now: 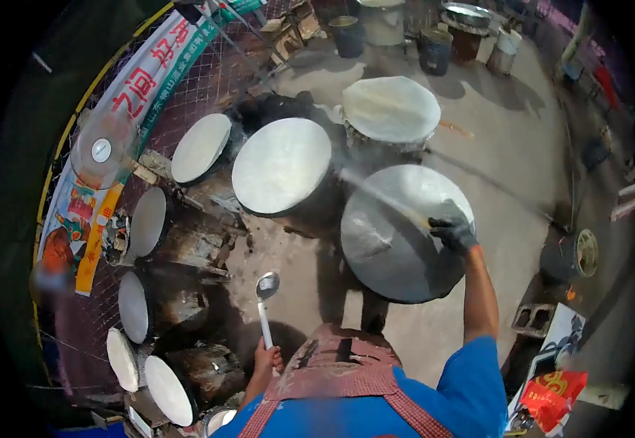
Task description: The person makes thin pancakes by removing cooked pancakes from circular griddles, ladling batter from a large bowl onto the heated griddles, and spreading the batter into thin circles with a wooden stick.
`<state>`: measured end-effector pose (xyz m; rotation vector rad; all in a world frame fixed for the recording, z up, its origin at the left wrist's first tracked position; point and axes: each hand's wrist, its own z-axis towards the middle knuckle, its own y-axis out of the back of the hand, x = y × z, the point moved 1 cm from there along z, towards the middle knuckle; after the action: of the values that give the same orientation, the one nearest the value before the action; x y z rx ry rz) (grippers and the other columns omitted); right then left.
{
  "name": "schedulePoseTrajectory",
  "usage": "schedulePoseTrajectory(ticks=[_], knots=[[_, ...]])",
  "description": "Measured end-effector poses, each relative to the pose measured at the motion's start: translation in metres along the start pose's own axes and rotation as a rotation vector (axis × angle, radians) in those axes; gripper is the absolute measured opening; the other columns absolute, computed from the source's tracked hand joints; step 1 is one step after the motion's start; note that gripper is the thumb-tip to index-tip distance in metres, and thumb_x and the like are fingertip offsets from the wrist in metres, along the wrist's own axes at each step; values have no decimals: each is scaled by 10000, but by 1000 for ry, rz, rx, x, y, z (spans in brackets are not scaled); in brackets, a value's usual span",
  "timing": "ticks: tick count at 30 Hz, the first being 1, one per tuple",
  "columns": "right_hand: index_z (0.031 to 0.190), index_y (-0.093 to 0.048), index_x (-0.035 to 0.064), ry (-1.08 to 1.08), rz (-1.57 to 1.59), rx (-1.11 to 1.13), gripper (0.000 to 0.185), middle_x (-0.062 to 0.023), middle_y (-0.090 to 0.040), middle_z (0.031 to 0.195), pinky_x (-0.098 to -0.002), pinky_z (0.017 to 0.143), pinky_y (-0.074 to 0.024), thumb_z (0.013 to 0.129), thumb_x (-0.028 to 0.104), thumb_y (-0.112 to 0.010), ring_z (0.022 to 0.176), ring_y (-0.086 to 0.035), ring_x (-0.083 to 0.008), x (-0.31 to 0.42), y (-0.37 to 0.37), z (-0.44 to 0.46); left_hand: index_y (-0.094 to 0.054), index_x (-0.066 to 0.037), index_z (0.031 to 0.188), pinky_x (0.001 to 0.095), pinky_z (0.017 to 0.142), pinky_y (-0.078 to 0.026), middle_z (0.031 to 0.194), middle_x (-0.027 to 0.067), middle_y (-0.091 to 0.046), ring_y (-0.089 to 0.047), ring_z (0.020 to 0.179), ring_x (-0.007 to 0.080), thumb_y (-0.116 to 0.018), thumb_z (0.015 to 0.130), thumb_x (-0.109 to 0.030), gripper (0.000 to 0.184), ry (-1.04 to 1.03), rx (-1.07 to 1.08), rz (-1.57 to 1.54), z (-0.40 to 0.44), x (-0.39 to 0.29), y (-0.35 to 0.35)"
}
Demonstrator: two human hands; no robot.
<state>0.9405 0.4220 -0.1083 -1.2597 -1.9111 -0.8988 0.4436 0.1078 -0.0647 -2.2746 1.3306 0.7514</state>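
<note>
Nearest to the camera I log a red checked apron [332, 383] over a blue shirt [471, 379], worn by the person. Left hand [268, 360]: fingers wrapped around the white handle of a metal ladle [264, 310], its bowl toward the far side, apart from the griddles. Right hand [452, 232]: dark glove, fingers curled around the near end of a pale stick-like tool [387, 193]; motion blur, grip partly hidden. Large griddle [412, 277] sits right of centre, below that hand and tool; I cannot tell whether the tool touches its surface. Its far part reads whitish, its near part dark and shadowed. To its left I count 2 pale-topped pans: a middle pan [281, 166] and, farther left, a smaller pan [200, 147]. Beyond the large griddle, a pale round sheet [390, 106] lies on a support. Left edge: a fan [101, 150] and a lettered banner [153, 73]. Near right: a red packet [555, 398], near a hollow block [533, 319].
</note>
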Motion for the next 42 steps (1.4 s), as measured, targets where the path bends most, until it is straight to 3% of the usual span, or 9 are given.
schedulePoseTrajectory(ticks=[7,11,13,16,21,30,34,36,42], knots=[[703,-638,113,-344,-165,183,130,-29,-450,465,-253,323,-250,712,242,-648,336,-362,-103,-6,12,-115,-318,-152,980,260,279,-268,512,14,-318,-316,338,103,-437,767,20,299,37,-28,-20,6,11,15],[939,-643,105,-140,-80,33,261,-6,-553,606,-250,400,-346,681,133,-664,436,-432,-115,24,14,-101,-302,-140,1077,256,277,-269,506,10,-315,-315,335,100,-438,763,20,377,54,-33,-47,-1,12,19],[1037,-561,57,454,-86,-231,321,-85,-586,959,-288,769,-415,740,173,-603,849,-517,-199,52,-13,-79,-294,-146,1095,256,275,-265,503,9,-311,-310,330,101,-440,762,17,398,26,-40,-49,-4,11,23],[1011,-556,38,74,-731,-19,332,-102,-587,966,-274,748,-423,772,269,-543,840,-526,-171,-12,-3,7,-300,-155,1080,251,276,-254,501,9,-309,-301,323,102,-429,762,17,384,34,-42,-44,-13,3,31],[513,-556,62,55,-751,215,246,-76,-515,475,-315,407,-361,711,207,-547,407,-455,-170,-68,24,-167,-321,-151,1038,245,275,-256,505,7,-313,-304,329,97,-417,767,5,327,63,29,33,0,-1,68],[1011,-582,125,-458,-21,-661,221,12,-609,745,-205,382,-326,808,198,-535,521,-461,-53,-201,-234,-270,-352,-173,1000,250,256,-269,500,10,-326,-308,320,97,-460,764,-27,298,162,223,122,50,-29,137],[1102,-554,99,414,-260,-970,333,-143,-594,992,-373,547,-435,804,247,-545,667,-590,-223,-74,-366,-197,-347,-193,1008,237,270,-257,504,7,-304,-301,333,90,-447,767,-17,315,137,331,26,33,-39,145],[1126,-539,144,-185,-716,-769,342,-184,-586,848,-399,558,-442,815,285,-516,654,-575,-295,-88,-369,-191,-337,-203,1061,238,273,-267,502,6,-292,-297,332,89,-434,770,-4,366,135,355,-7,14,-53,149],[1031,-548,175,-207,-618,-1015,309,-175,-570,719,-449,532,-429,833,368,-408,622,-552,-351,-138,-338,-254,-242,-285,1267,235,277,-282,506,18,-313,-302,334,93,-383,788,-31,560,191,640,-156,-4,-47,168]])
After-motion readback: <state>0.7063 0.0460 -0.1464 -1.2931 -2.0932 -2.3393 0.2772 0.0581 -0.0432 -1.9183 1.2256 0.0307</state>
